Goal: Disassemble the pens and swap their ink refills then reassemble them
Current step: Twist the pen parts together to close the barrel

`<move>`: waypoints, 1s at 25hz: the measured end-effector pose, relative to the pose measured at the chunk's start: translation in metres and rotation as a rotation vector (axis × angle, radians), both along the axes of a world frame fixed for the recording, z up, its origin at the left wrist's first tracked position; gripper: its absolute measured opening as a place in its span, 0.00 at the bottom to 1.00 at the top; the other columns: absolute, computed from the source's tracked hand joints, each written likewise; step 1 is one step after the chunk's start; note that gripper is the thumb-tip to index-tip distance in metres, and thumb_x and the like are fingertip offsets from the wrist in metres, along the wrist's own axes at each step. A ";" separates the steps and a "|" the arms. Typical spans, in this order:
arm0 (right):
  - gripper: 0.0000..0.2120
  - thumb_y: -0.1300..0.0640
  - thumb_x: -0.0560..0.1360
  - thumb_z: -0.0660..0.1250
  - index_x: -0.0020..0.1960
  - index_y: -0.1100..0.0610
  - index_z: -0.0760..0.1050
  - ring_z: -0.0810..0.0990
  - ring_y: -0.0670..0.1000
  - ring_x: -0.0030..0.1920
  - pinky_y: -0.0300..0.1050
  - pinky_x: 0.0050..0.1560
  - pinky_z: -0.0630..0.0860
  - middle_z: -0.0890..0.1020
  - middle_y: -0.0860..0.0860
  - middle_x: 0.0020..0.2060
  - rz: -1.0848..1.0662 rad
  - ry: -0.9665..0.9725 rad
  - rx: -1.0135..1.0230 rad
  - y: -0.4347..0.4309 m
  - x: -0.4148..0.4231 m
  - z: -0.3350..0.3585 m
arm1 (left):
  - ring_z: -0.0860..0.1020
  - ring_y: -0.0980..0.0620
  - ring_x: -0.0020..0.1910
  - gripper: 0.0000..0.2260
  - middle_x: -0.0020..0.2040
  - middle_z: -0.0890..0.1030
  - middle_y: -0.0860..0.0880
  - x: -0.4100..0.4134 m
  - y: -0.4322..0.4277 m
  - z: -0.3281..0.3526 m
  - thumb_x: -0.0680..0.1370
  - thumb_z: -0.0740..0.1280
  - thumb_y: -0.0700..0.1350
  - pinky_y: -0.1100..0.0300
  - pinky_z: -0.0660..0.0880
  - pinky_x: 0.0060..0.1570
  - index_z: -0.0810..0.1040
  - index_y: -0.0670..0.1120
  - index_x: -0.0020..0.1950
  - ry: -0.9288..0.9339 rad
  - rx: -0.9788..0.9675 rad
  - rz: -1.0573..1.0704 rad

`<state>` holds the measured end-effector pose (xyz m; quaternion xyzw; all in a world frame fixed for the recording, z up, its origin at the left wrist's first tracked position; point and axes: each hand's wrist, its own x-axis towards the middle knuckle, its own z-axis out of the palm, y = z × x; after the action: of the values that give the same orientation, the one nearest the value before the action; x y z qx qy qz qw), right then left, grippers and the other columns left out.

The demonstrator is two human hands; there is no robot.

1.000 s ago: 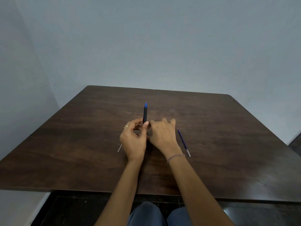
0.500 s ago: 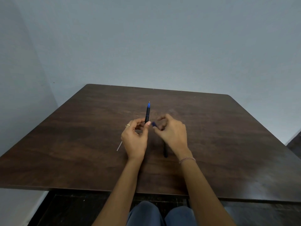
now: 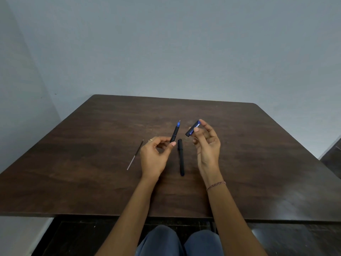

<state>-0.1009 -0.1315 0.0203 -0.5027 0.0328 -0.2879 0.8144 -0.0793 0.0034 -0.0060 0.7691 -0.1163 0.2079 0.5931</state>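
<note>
Dark wood table (image 3: 239, 163) vs grey wall; head view only. L hand (image 3: 153, 157) pinches pen (image 3: 175, 133) low on the barrel, thumb + fingers, blue tip angled up and away from me. My guess: held out for capping. R hand (image 3: 207, 145) is raised off the table, thumb + forefinger pinching cap (image 3: 192, 128) just beside the tip, not touching. Btwn the hands a second black pen (image 3: 181, 157) lies flat, prob. parked. On the table left of L hand, apart, lies a loose refill (image 3: 135, 155).
</note>
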 end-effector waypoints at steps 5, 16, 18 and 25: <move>0.13 0.67 0.74 0.67 0.56 0.54 0.78 0.81 0.45 0.41 0.35 0.38 0.75 0.83 0.48 0.41 -0.039 -0.014 0.131 -0.009 0.002 -0.005 | 0.77 0.62 0.39 0.07 0.38 0.80 0.57 -0.003 -0.001 0.000 0.69 0.75 0.42 0.72 0.71 0.38 0.81 0.51 0.45 -0.029 0.061 -0.079; 0.13 0.62 0.71 0.70 0.53 0.52 0.77 0.80 0.43 0.37 0.33 0.35 0.73 0.85 0.45 0.37 -0.103 -0.040 0.138 -0.009 0.000 -0.003 | 0.77 0.62 0.41 0.07 0.39 0.79 0.58 -0.001 -0.002 -0.002 0.69 0.76 0.41 0.73 0.71 0.38 0.83 0.47 0.46 -0.042 0.126 -0.113; 0.12 0.64 0.72 0.69 0.53 0.52 0.77 0.81 0.44 0.41 0.34 0.37 0.74 0.85 0.45 0.38 -0.103 -0.029 0.118 -0.010 0.001 -0.004 | 0.77 0.62 0.41 0.07 0.39 0.79 0.58 -0.001 -0.002 -0.002 0.69 0.76 0.41 0.74 0.71 0.38 0.83 0.47 0.46 -0.047 0.129 -0.117; 0.14 0.64 0.72 0.70 0.54 0.51 0.78 0.81 0.45 0.44 0.35 0.44 0.77 0.83 0.46 0.38 -0.065 -0.010 -0.014 -0.007 0.000 -0.006 | 0.77 0.62 0.41 0.08 0.40 0.79 0.57 -0.002 -0.002 -0.001 0.69 0.76 0.41 0.73 0.72 0.39 0.83 0.47 0.46 -0.061 0.140 -0.106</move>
<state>-0.1005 -0.1381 0.0141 -0.5056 0.0431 -0.3172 0.8012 -0.0816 0.0014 -0.0074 0.7949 -0.1890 0.1909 0.5441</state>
